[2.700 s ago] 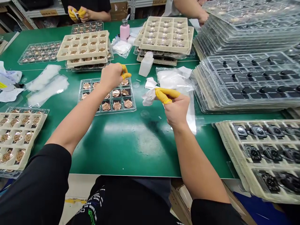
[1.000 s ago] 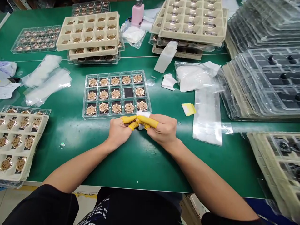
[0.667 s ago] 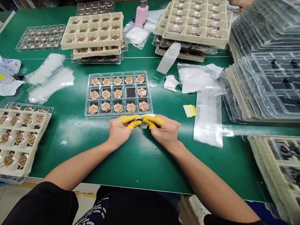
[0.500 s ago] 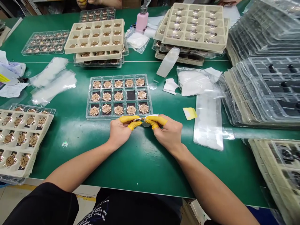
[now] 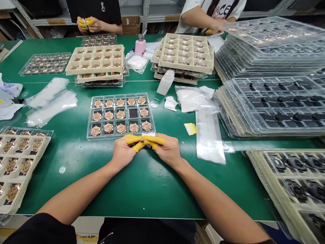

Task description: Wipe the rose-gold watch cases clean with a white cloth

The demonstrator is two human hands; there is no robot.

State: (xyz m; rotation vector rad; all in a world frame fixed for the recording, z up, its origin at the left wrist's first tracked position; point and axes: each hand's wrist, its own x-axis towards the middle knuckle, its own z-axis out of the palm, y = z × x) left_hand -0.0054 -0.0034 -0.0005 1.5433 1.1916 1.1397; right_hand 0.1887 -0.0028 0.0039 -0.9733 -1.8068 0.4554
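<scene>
My left hand [image 5: 123,151] and my right hand [image 5: 167,150] meet over the green table [image 5: 142,183], both with yellow finger cots on thumb and fingers. Between the fingertips I pinch a small rose-gold watch case [image 5: 142,140], mostly hidden by the cots. A bit of white cloth [image 5: 148,135] shows at my right fingers. Just beyond my hands lies a clear tray [image 5: 119,115] of rose-gold watch cases with one dark cell vacant.
Beige trays of cases sit at the left edge [image 5: 17,162] and stacked at the back [image 5: 96,64] [image 5: 184,56]. Clear tray stacks [image 5: 274,105] fill the right. A white bottle [image 5: 165,82], a pink bottle [image 5: 140,45], plastic bags [image 5: 209,135] and wipes lie around. Two other people work across the table.
My left hand took a case from the tray and both hands came together near me. Since then they stay pinched on it; the camera has tilted up, showing the people opposite.
</scene>
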